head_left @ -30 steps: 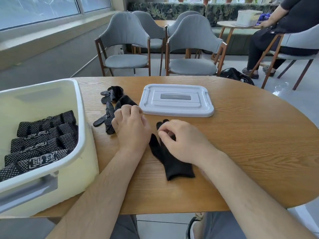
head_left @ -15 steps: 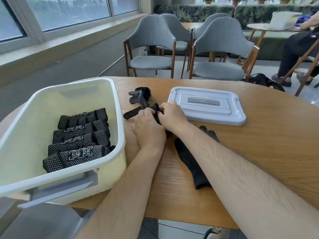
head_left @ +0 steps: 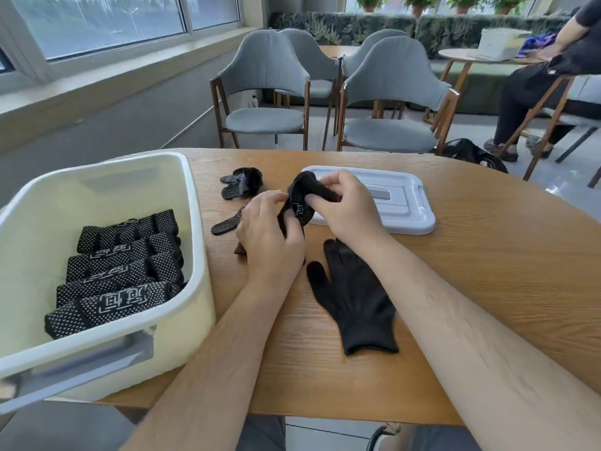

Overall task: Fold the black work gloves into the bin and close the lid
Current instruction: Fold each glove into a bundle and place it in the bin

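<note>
Dotted glove [head_left: 300, 203] held off tabletop [head_left: 487, 271] at left edge of lid [head_left: 406, 203]. Long axis tilted: low end twd person, high end over lid. L hand [head_left: 270, 236] grip pinches low end, R hand [head_left: 344, 206] grip pinches high end. Flat glove [head_left: 354, 297] just nearside of lid, fingers pointing at lid, cuff twd person.

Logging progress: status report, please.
One dotted glove, gripped by left hand and right hand. Some folded gloves in bin, lid off on table. Nothing blocking bin.

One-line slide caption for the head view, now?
Left hand and right hand grip a dotted black glove over the table; folded gloves sit in the open bin, lid off.
</note>
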`<action>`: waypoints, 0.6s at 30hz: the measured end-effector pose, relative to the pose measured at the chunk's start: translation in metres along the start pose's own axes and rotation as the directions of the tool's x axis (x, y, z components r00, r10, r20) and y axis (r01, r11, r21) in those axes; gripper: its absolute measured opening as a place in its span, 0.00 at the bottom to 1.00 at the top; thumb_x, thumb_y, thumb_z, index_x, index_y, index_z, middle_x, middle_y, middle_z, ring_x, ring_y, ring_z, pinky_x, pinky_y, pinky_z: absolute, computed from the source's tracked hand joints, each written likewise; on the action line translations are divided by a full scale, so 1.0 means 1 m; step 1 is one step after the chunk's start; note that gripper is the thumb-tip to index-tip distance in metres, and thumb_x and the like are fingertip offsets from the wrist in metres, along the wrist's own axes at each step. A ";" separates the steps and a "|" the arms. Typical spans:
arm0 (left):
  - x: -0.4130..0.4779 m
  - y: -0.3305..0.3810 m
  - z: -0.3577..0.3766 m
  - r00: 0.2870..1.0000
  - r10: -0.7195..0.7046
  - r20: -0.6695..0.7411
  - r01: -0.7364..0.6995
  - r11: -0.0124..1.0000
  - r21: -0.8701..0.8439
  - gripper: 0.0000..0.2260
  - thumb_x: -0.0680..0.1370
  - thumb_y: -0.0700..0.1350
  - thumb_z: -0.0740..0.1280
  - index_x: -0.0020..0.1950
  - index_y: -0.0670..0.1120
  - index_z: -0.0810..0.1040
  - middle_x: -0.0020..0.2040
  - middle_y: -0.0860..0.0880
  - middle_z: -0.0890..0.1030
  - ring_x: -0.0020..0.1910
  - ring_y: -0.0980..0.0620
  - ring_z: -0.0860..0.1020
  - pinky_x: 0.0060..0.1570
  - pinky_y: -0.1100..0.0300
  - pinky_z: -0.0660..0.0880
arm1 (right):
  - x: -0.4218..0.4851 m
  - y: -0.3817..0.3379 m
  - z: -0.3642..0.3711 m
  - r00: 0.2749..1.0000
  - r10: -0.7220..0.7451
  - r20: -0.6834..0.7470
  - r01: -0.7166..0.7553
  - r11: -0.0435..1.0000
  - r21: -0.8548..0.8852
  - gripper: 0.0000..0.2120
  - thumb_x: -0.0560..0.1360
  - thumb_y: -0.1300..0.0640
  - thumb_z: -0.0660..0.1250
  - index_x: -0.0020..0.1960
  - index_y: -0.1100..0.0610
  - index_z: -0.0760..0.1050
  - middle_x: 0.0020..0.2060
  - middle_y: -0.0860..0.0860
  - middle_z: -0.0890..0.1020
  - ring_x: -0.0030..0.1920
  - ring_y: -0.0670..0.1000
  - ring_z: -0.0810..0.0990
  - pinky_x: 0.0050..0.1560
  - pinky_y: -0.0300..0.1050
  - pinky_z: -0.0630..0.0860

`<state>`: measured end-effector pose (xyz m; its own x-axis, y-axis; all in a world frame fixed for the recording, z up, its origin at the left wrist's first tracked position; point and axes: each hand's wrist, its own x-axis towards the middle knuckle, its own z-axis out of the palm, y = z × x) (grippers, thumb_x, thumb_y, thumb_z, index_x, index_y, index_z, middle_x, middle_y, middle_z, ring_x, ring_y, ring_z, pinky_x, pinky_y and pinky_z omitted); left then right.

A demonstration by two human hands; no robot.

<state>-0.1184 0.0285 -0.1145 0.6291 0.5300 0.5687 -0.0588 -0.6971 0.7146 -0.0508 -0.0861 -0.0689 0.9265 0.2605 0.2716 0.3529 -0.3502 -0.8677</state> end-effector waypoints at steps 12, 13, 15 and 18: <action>-0.001 0.018 -0.008 0.936 -0.175 0.306 0.299 0.854 -0.426 0.05 0.82 0.45 0.67 0.51 0.48 0.82 0.45 0.48 0.85 0.47 0.49 0.83 0.53 0.42 0.80 | -0.007 -0.010 -0.077 0.998 -0.030 -0.050 0.031 0.999 0.016 0.08 0.81 0.54 0.68 0.46 0.56 0.82 0.44 0.56 0.85 0.39 0.45 0.78 0.38 0.30 0.71; -0.002 0.020 -0.008 0.935 -0.167 0.314 0.299 0.846 -0.441 0.05 0.82 0.44 0.67 0.51 0.47 0.82 0.45 0.47 0.85 0.46 0.50 0.83 0.53 0.42 0.80 | -0.008 -0.010 -0.079 0.998 -0.038 -0.058 0.040 0.999 0.018 0.08 0.81 0.54 0.68 0.46 0.55 0.82 0.43 0.55 0.85 0.39 0.44 0.78 0.37 0.30 0.71; -0.004 0.024 -0.009 0.937 -0.144 0.317 0.288 0.833 -0.473 0.05 0.83 0.43 0.67 0.52 0.44 0.82 0.46 0.43 0.84 0.44 0.51 0.81 0.52 0.43 0.79 | -0.010 -0.009 -0.079 0.996 -0.042 -0.081 0.044 0.999 0.025 0.07 0.81 0.54 0.68 0.47 0.54 0.82 0.40 0.51 0.84 0.37 0.42 0.77 0.36 0.29 0.71; -0.006 0.026 -0.011 0.943 -0.097 0.318 0.261 0.808 -0.528 0.05 0.82 0.41 0.67 0.53 0.41 0.81 0.45 0.41 0.83 0.44 0.52 0.79 0.50 0.46 0.78 | -0.012 -0.009 -0.079 0.993 -0.033 -0.112 0.039 0.998 0.047 0.04 0.82 0.56 0.67 0.53 0.53 0.81 0.41 0.46 0.82 0.31 0.38 0.77 0.34 0.25 0.70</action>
<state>-0.1322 0.0128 -0.0948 0.8455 0.4140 0.3373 -0.2925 -0.1694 0.9411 -0.0550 -0.1572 -0.0310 0.9231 0.1698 0.3451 0.3819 -0.2969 -0.8752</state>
